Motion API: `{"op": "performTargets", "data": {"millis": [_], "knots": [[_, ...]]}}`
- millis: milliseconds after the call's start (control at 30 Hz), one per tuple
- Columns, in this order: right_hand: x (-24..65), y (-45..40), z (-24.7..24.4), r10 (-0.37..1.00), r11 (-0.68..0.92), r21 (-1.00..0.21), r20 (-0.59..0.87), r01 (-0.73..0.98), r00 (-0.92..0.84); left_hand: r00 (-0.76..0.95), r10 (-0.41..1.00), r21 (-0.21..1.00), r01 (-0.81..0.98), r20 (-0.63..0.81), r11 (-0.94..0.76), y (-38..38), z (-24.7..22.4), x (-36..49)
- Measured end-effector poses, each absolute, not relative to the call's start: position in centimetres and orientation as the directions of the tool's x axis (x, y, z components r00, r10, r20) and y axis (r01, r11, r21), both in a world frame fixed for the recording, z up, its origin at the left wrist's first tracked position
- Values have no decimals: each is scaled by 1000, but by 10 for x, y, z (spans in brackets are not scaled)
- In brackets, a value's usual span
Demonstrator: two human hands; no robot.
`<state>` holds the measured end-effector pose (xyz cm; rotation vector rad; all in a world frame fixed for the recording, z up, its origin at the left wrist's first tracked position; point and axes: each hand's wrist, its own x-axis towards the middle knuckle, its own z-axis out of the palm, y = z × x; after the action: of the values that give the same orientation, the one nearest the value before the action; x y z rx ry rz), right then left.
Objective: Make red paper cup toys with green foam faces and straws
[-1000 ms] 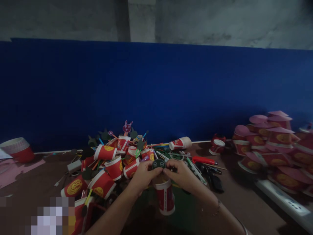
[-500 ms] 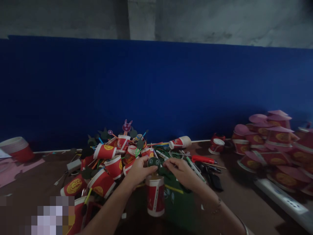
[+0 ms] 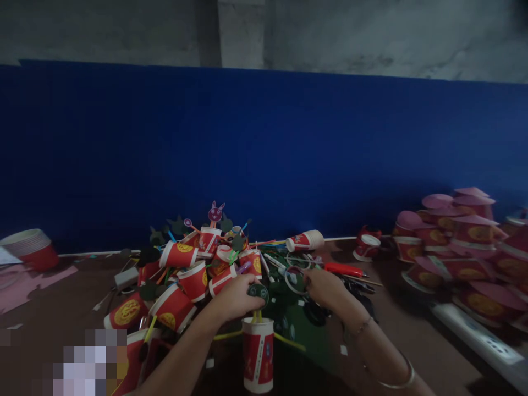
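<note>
A: Report the surroundings.
B: Blue panel (image 3: 264,154): far side. Brown table (image 3: 391,346): in front. Cup pile (image 3: 177,256): left, crowding the space beside the left hand (image 3: 235,300). Pink-topped cups (image 3: 472,236): right. Power strip (image 3: 474,335): near right.
A: Work position?
B: 1 upright cup (image 3: 258,357), near centre. Red cutter (image 3: 342,269): beyond the right hand (image 3: 328,289), which grips 1 pale ring (image 3: 287,282). Left hand pinches 1 dark green disc (image 3: 259,295) on yellow stems (image 3: 256,317) above the upright cup.

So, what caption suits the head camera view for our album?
Left hand holding a dark green disc above a red paper cup.
</note>
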<state>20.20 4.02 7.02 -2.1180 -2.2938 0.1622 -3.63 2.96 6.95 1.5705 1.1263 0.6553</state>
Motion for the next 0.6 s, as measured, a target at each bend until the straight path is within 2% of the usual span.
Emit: {"op": "performTargets", "data": {"millis": [100,233,333,400,500,600], "knots": [[199,41,64,989,142,-98,-34,985,-146,333,941,850,510,-54,-132,27,72,-37],[192,42,59,978,207,-101,-7,973,-209,242,969,624,751,43,-215,20,82,-33],[187,43,63,977,215,-93,30,972,-213,232,956,499,817,178,-291,16,83,-26],[182,41,69,975,217,-118,72,969,-210,284,919,464,798,274,-385,15,79,-20],[171,33,80,964,259,-313,142,914,-224,408,842,492,685,353,-538,13,71,-12],[161,24,84,934,354,-482,214,801,-284,463,806,524,613,367,-591,10,65,-7]]}}
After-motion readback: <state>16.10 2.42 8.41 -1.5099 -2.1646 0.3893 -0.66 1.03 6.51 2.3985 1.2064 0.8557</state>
